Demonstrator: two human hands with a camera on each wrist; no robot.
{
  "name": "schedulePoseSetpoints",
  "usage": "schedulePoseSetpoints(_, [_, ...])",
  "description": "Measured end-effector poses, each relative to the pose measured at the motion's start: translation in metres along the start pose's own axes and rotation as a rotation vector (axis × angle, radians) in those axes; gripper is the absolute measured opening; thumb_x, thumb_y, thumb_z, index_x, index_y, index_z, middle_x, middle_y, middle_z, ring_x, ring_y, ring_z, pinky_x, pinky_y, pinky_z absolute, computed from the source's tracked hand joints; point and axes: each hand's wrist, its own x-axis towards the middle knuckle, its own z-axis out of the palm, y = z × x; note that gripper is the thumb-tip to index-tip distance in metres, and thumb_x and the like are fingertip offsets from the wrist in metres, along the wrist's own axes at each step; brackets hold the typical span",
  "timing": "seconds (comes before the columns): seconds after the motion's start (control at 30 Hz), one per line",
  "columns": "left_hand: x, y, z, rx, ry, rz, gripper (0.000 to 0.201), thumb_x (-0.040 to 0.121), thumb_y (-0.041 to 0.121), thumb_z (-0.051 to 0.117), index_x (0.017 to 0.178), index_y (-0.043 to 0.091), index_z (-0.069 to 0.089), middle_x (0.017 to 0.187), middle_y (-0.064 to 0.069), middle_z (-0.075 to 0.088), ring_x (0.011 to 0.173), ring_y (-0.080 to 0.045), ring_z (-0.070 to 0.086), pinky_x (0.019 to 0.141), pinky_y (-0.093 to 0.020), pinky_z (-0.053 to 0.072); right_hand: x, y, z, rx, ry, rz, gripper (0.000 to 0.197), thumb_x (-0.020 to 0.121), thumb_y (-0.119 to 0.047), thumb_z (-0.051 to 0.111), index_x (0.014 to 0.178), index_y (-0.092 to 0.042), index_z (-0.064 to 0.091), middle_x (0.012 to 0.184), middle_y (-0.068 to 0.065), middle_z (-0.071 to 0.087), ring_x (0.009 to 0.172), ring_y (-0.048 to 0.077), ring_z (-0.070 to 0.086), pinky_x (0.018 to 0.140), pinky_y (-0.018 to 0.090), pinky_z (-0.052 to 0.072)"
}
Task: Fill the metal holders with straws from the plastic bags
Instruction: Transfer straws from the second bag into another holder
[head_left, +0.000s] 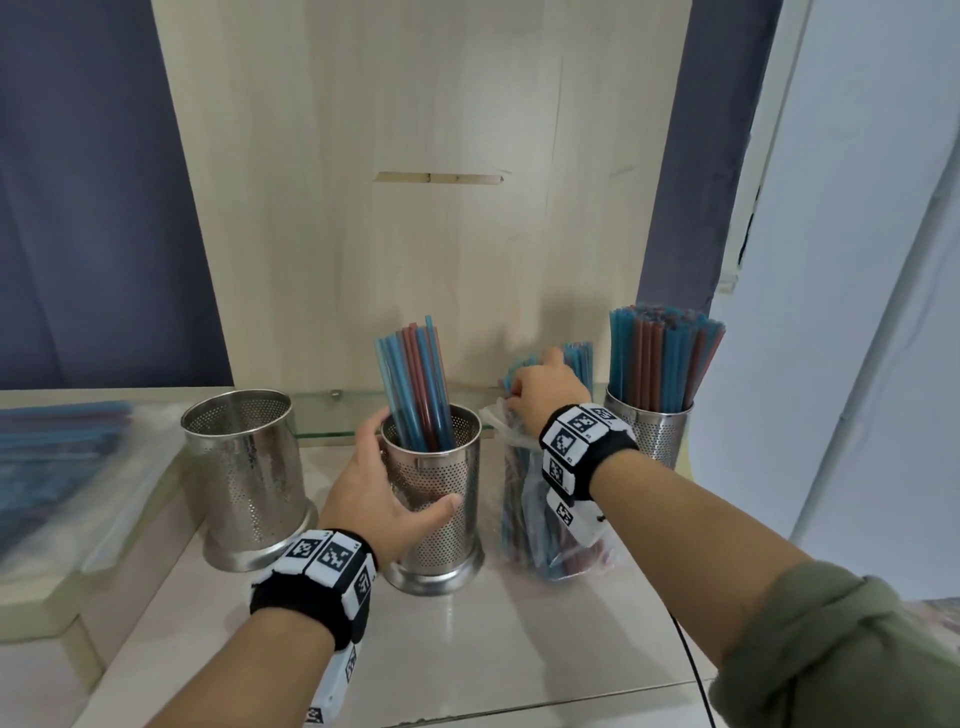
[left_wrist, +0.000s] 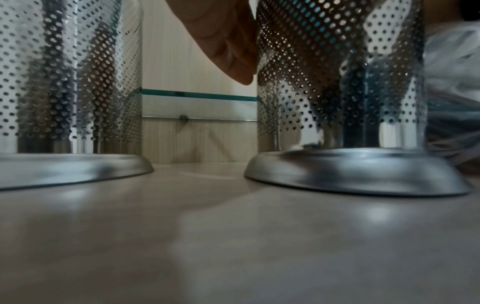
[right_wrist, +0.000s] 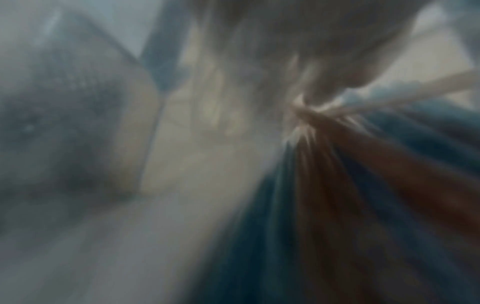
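Note:
Three perforated metal holders stand on the counter. The left holder (head_left: 244, 478) (left_wrist: 70, 82) is empty. The middle holder (head_left: 436, 499) (left_wrist: 337, 82) has several blue and red straws (head_left: 415, 384) leaning in it, and my left hand (head_left: 379, 483) (left_wrist: 228, 45) wraps around its side. The right holder (head_left: 649, 431) is packed with straws (head_left: 660, 358). Between the middle and right holders an upright clear plastic bag (head_left: 550, 514) holds blue and red straws (right_wrist: 337, 195); my right hand (head_left: 545, 395) grips a bunch of them at the top. The right wrist view is heavily blurred.
More bagged straws (head_left: 57, 467) lie on a raised ledge at the left. A pale wooden panel (head_left: 415, 208) and a low glass strip (left_wrist: 197, 96) back the counter. A white wall (head_left: 857, 312) closes the right side. Bare counter (head_left: 493, 649) lies in front of the holders.

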Motion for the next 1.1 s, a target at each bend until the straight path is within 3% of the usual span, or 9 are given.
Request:
schedulePoseSetpoints(0.2, [0.001,0.001,-0.001,-0.001,-0.011,-0.005,0.117,0.056,0.05,0.088,0.145,0.034,0.014,0.134,0.005,0.058,0.105,-0.005,0.054,0.093,-0.024,0.042,-0.009,0.011,-0.013,0.565,0.328,0.03,0.025,0.097,-0.031,0.06,0.114,-0.016,0.071,0.121,0.006,0.045,0.099,0.016,0.051,0.092,0.019,0.04])
schedulePoseSetpoints(0.3, [0.001,0.001,-0.001,-0.008,-0.018,-0.005,0.117,0.057,0.049,0.088,0.145,0.034,0.014,0.136,0.004,0.057,0.106,-0.006,0.054,0.095,-0.025,0.042,-0.015,0.019,-0.025,0.722,0.496,0.017,0.022,0.099,-0.026,0.056,0.111,-0.011,0.068,0.102,0.003,0.062,0.089,0.016,0.059,0.082,0.027,0.048])
schedulePoseSetpoints(0.37, [0.001,0.001,-0.001,-0.005,-0.018,-0.008,0.117,0.057,0.048,0.089,0.146,0.033,0.014,0.137,0.002,0.056,0.112,-0.01,0.056,0.096,-0.026,0.042,-0.018,0.027,-0.034,0.715,0.58,0.023,0.022,0.101,-0.023,0.053,0.112,-0.008,0.065,0.102,0.005,0.066,0.091,0.018,0.061,0.084,0.03,0.049])
schedulePoseSetpoints(0.5, [0.001,0.0,0.0,0.001,-0.015,-0.003,0.118,0.057,0.049,0.089,0.146,0.034,0.013,0.138,0.002,0.055,0.116,-0.014,0.057,0.098,-0.028,0.042,-0.018,0.036,-0.037,0.496,0.371,0.14,0.026,0.102,-0.022,0.05,0.115,-0.004,0.064,0.108,0.011,0.067,0.1,0.026,0.063,0.081,0.025,0.043])
schedulePoseSetpoints(0.7, [0.001,-0.001,0.002,0.013,0.002,0.011,0.117,0.057,0.05,0.088,0.146,0.031,0.015,0.136,0.002,0.056,0.115,-0.014,0.058,0.096,-0.028,0.043,-0.013,0.038,-0.018,0.117,-0.136,0.23,0.018,0.093,-0.018,0.063,0.096,-0.002,0.071,0.089,0.011,0.068,0.076,0.025,0.06,0.067,0.029,0.048])
schedulePoseSetpoints(0.83, [0.002,-0.003,0.002,0.005,0.002,0.011,0.117,0.056,0.05,0.088,0.146,0.031,0.015,0.137,0.001,0.056,0.117,-0.016,0.057,0.1,-0.032,0.045,-0.035,0.031,-0.034,0.206,0.019,0.204,0.02,0.095,-0.017,0.055,0.111,-0.009,0.064,0.104,0.008,0.066,0.084,0.024,0.056,0.073,0.03,0.045])
schedulePoseSetpoints(0.93, [0.002,-0.004,0.002,0.01,-0.005,0.013,0.117,0.057,0.05,0.088,0.147,0.031,0.014,0.138,0.0,0.055,0.119,-0.016,0.056,0.1,-0.032,0.044,-0.068,0.029,-0.043,0.291,0.201,0.18,0.033,0.097,-0.037,0.053,0.12,-0.015,0.057,0.118,0.009,0.062,0.103,0.027,0.058,0.084,0.034,0.047])
schedulePoseSetpoints(1.03, [0.002,-0.005,0.002,0.014,-0.002,0.019,0.117,0.058,0.05,0.088,0.147,0.028,0.015,0.138,0.0,0.054,0.119,-0.015,0.056,0.099,-0.03,0.042,-0.086,0.028,-0.028,0.341,0.088,0.234,0.077,0.087,-0.063,0.059,0.14,-0.01,0.041,0.135,0.017,0.047,0.121,0.033,0.052,0.1,0.041,0.046])
schedulePoseSetpoints(1.1, [0.002,-0.005,0.003,0.019,0.006,0.026,0.117,0.058,0.05,0.087,0.147,0.027,0.016,0.137,-0.001,0.055,0.117,-0.017,0.057,0.1,-0.032,0.044,-0.087,0.026,-0.01,0.369,-0.026,0.272,0.099,0.08,-0.066,0.065,0.148,-0.005,0.027,0.145,0.021,0.035,0.129,0.037,0.045,0.106,0.045,0.043])
